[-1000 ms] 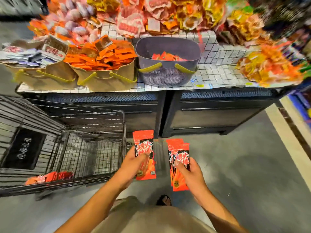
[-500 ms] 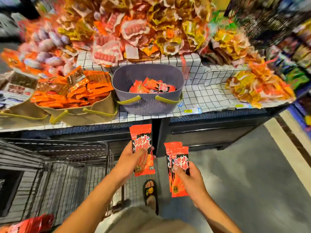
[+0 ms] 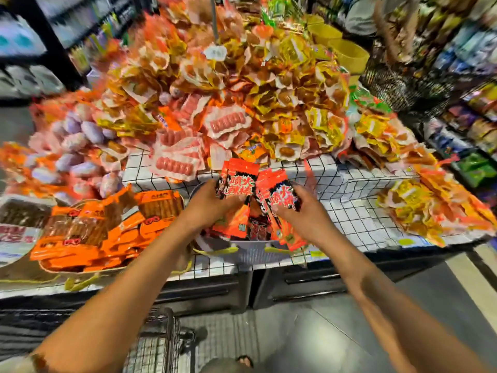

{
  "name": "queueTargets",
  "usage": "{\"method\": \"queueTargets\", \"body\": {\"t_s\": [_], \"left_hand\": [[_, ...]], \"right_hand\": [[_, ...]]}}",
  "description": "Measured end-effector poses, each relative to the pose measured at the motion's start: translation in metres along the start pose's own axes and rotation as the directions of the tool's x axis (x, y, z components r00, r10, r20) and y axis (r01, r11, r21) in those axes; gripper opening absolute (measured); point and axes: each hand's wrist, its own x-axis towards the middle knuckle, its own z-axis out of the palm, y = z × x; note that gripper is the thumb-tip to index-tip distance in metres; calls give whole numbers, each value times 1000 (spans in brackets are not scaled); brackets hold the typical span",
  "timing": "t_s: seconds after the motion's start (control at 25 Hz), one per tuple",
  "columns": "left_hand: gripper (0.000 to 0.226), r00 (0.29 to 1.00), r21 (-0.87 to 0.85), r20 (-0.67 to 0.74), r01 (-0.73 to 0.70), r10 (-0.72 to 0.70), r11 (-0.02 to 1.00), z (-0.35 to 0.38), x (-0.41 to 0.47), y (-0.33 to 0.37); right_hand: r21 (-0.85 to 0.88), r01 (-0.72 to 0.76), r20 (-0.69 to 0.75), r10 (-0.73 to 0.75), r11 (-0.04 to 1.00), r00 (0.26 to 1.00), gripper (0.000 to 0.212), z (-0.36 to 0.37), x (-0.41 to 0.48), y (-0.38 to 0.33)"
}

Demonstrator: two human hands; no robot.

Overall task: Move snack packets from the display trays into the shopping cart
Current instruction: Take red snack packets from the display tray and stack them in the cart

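My left hand grips red snack packets with black and white lettering. My right hand grips more of the same red packets. Both hands are over the purple basket, which holds more red packets and is mostly hidden behind my hands. The two held bunches touch each other above the basket. The wire shopping cart shows only a corner at the bottom, left of centre, below my left forearm. The picture is blurred by motion.
A tan basket of orange packets stands left of the purple basket on the white gridded shelf. Behind it rises a big heap of mixed snack packets. Yellow and orange packets lie at right. Grey floor lies below.
Both hands have moved up and forward from in front of the shelf to above the purple basket, still holding the red packets. The camera has tilted up and closer; the cart slid mostly out of view.
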Motion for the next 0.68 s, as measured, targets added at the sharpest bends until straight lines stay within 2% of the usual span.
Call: {"method": "queueTargets", "body": {"t_s": [0.04, 0.12, 0.24, 0.36, 0.48, 0.6, 0.68], "left_hand": [[38, 999, 179, 12, 47, -50, 983, -2, 17, -7], [67, 982, 508, 25, 151, -190, 848, -2, 43, -25], [77, 946, 733, 44, 187, -321, 654, 7, 60, -46], [92, 877, 796, 96, 216, -470, 565, 15, 66, -54], [105, 832, 808, 115, 240, -543, 538, 19, 69, -54], [126, 813, 818, 89, 270, -575, 508, 21, 66, -47], [130, 835, 827, 59, 266, -547, 496, 20, 64, -47]], "right_hand": [[-119, -15, 35, 20, 993, 999, 48, 3, 20, 3], [-318, -67, 76, 96, 946, 992, 67, 11, 49, 11], [-483, -152, 114, 234, 862, 965, 68, 27, 65, 22], [-637, -181, 175, 369, 750, 913, 71, 40, 69, 30], [-721, -222, 129, 441, 656, 888, 80, 48, 69, 34], [-706, -194, 85, 354, 681, 931, 81, 48, 66, 31], [-688, -152, 64, 267, 710, 961, 76, 43, 61, 27]]}}
